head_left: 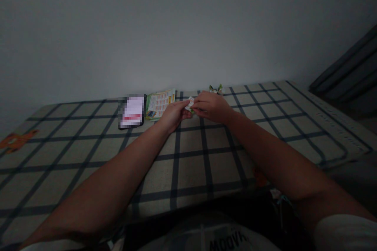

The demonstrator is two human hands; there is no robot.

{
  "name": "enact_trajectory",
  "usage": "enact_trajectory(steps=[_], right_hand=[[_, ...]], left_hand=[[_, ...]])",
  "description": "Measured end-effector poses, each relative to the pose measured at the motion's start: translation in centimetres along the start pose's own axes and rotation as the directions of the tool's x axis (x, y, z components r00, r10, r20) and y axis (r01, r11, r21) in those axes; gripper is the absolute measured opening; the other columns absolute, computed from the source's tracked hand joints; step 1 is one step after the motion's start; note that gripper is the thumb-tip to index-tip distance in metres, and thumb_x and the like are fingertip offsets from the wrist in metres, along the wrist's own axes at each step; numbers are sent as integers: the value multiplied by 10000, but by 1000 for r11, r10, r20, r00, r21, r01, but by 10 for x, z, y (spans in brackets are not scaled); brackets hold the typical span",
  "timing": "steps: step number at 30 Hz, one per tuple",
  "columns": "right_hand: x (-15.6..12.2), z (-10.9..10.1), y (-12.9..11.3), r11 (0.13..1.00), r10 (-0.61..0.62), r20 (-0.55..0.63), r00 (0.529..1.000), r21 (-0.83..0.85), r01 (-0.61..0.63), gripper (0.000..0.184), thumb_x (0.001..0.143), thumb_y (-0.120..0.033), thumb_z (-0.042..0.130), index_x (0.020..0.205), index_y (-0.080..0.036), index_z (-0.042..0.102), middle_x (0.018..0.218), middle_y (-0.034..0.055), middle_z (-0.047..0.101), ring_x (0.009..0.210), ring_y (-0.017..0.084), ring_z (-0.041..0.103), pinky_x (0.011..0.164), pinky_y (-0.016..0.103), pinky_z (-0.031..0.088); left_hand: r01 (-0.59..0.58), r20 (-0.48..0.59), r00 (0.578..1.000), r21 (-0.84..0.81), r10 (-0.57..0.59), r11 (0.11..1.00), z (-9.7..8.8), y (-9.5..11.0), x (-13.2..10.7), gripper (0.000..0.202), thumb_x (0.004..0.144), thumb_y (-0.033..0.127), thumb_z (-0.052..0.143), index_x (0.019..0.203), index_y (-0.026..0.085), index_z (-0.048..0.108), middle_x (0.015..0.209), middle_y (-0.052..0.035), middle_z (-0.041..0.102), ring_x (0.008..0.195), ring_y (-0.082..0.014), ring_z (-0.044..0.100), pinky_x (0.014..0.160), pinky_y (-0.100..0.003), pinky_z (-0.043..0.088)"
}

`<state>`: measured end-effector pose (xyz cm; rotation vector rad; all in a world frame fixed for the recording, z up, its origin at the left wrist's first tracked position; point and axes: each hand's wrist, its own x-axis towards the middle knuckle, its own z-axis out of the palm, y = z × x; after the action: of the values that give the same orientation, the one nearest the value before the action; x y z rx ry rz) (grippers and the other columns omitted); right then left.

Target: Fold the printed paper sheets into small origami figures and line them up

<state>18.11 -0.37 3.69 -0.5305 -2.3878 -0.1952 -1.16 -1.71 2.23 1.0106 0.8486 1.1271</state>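
Note:
Between my two hands is a small piece of printed paper (190,103), white with reddish marks and a bit of green at its lower edge. My left hand (174,116) pinches its left side between thumb and fingers. From the right, the fingertips of my right hand (212,106) grip the same piece. Just behind my left hand lies a printed sheet or booklet (160,102) with rows of reddish boxes and a green and yellow border. Crumpled green and white scraps (216,88) sit behind my right hand; their exact kind is unclear.
A phone (132,110) with a lit, blurred-out screen lies left of the printed sheet. Everything rests on a checked cloth (188,164) with an orange animal figure (19,140) at the left. A pale wall (188,27) rises behind, and dark folded fabric (350,60) hangs at the right.

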Motion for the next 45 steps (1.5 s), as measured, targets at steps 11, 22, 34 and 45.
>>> enact_trajectory(steps=[11, 22, 34, 45], right_hand=[[-1, 1, 8, 949, 236, -23, 972, 221, -225, 215, 966, -279, 553, 971, -158, 731, 934, 95, 731, 905, 206, 617, 849, 351, 454], [-2, 3, 12, 943, 267, -73, 961, 225, -245, 213, 971, -275, 547, 972, -176, 735, 906, 74, 727, 870, 199, 602, 817, 344, 450], [-4, 4, 18, 964, 183, -181, 966, 225, -141, 203, 984, -280, 557, 972, -187, 737, 935, 77, 748, 910, 215, 623, 860, 386, 465], [-7, 12, 22, 792, 458, -156, 875, 518, -322, 289, 848, -492, 728, 984, -242, 785, 994, 57, 643, 887, 172, 599, 721, 305, 502]], left_hand=[[-213, -31, 975, 125, 218, 969, 2, -10, 0, 418, 674, 530, 824, 818, 144, 750, 875, -64, 734, 748, -169, 648, 605, -273, 563], [-281, 37, 960, 190, 279, 941, -1, -10, 0, 447, 748, 583, 779, 914, 168, 779, 928, -69, 727, 805, -175, 653, 624, -272, 592], [-445, 121, 895, 278, 429, 851, 1, -8, -2, 368, 743, 457, 824, 966, 200, 685, 880, -19, 685, 755, -133, 642, 626, -251, 605], [-474, 41, 874, 301, 485, 828, -4, -11, 6, 452, 753, 604, 786, 850, 188, 638, 765, 2, 657, 663, -121, 639, 577, -247, 598]])
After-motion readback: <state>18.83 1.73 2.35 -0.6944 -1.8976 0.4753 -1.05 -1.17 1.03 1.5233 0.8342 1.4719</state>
